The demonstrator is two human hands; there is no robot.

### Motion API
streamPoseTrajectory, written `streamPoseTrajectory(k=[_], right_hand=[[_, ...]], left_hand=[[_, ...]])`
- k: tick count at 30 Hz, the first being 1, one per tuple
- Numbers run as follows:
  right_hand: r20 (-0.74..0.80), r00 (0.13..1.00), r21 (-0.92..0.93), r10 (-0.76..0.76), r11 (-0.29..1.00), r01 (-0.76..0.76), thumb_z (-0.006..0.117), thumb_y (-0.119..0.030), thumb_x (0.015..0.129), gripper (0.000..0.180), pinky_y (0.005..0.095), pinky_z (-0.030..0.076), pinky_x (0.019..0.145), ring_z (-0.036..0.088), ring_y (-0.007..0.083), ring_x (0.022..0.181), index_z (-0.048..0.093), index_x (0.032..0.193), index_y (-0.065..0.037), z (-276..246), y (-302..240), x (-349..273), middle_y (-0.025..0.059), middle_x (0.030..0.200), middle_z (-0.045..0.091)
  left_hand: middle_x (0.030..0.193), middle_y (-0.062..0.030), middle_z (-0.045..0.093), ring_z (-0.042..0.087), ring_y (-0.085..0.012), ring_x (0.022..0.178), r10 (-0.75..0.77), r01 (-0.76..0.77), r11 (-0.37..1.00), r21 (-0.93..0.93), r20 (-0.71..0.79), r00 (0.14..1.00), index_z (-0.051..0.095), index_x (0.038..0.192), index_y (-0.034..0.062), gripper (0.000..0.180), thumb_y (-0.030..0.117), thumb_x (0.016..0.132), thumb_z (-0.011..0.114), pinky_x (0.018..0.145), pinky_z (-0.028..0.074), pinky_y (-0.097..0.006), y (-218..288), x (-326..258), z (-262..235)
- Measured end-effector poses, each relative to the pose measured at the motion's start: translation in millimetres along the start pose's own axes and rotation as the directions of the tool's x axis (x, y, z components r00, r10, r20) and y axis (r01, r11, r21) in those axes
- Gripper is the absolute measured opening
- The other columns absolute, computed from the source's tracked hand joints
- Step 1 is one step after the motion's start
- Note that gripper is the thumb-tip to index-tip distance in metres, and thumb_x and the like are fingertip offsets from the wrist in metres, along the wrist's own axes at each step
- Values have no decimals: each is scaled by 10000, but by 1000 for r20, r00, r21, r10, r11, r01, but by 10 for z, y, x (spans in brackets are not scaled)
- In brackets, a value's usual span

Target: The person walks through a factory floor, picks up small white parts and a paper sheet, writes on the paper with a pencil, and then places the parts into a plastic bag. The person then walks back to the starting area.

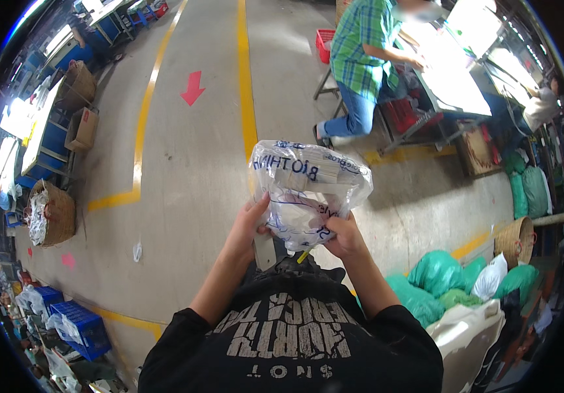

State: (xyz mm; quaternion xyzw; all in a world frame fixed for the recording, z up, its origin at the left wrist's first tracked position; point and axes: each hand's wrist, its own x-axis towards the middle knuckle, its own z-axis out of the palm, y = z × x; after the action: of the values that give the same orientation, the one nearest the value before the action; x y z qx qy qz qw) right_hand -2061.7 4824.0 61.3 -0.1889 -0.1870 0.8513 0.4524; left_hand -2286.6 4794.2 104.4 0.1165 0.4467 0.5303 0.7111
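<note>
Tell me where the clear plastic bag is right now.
The clear plastic bag is mid-frame in the head view, held between left hand and right hand, above the grey floor.

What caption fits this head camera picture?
Both hands, left hand and right hand, hold a clear plastic bag above a concrete floor.

One clear plastic bag [308, 190], two hands [249, 226], perhaps three wicker baskets [56, 213]
</note>
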Motion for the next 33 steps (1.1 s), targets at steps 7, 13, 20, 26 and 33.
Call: streamPoseTrajectory(k=[7, 13, 20, 26, 33], right_hand=[[-18, 999, -73, -32, 997, 30, 469, 18, 797, 736, 536, 570, 989, 633, 412, 1250, 382, 1528, 18, 218, -829, 1920, 277, 1393, 598], [-81, 965, -396, -249, 897, 198, 705, 119, 712, 300, 378, 596, 712, 722, 295, 922, 652, 998, 44, -91, -1417, 3313, 189, 1054, 715], [-195, 971, -130, -137, 985, 113, 642, -157, 906, 344, 354, 557, 624, 699, 221, 766, 625, 1197, 25, -427, -2342, 5369, 144, 979, 707], [-255, 964, -168, 80, 978, -125, 617, -289, 992, 427, 389, 547, 620, 700, 244, 791, 594, 1315, -10, -134, -3288, 7094, 131, 1065, 725], [-284, 958, -92, 38, 994, -67, 628, -47, 1000, 350, 350, 616, 787, 732, 219, 915, 572, 1342, 6, -144, -3934, 8982, 127, 1121, 715]], left_hand=[[787, 50, 543, 415, -17, 574, 168, -169, 986, -5, 135, 976, 579, 1221, 18, 331, 312, 1069, 601, 629, 438, -239, 1271, 1474, 134], [778, 71, 513, 387, -3, 568, 101, -82, 987, -135, 141, 985, 549, 1300, -1, 314, 225, 1083, 568, 789, 545, -272, 2220, 2808, 643], [758, 66, 484, 410, -2, 598, 26, -14, 982, -190, 62, 998, 555, 1307, -18, 340, 188, 1040, 595, 848, 534, -259, 3218, 4756, 1258], [746, 80, 471, 413, -24, 616, 91, -84, 974, -212, 23, 996, 597, 1290, -1, 372, 222, 993, 604, 701, 461, -212, 4170, 6047, 1896], [748, 89, 445, 388, -1, 599, 133, -125, 969, -213, 24, 991, 566, 1340, -5, 399, 170, 983, 602, 649, 445, -198, 5204, 7593, 1984]])
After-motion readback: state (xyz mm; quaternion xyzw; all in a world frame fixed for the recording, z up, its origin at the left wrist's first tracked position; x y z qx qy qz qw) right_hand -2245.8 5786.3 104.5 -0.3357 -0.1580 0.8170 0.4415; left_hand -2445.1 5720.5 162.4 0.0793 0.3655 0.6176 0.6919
